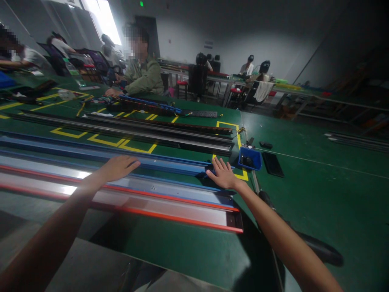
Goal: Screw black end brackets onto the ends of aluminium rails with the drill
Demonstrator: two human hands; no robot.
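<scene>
Long metal channel profiles lie side by side across the table. My left hand (119, 167) rests with fingers stretched out over the blue profile (173, 163). Near that profile's right end, my right hand (223, 174) is spread flat, fingers apart; whether it presses on the metal or hovers just above, I cannot tell. Closer to me lie a silver profile with blue edges (188, 190) and a silver profile with red edges (182, 209). A dark end piece (235, 221) shows at the red-edged profile's right end. Neither hand grips anything.
Black profiles (182, 140) lie beyond the blue one on the green table (319, 194). To the right are a blue bin (249, 166) with dark parts, a phone-like black slab (272, 164) and a black-handled tool (319, 247). A co-worker (146, 75) sits opposite, near wiring.
</scene>
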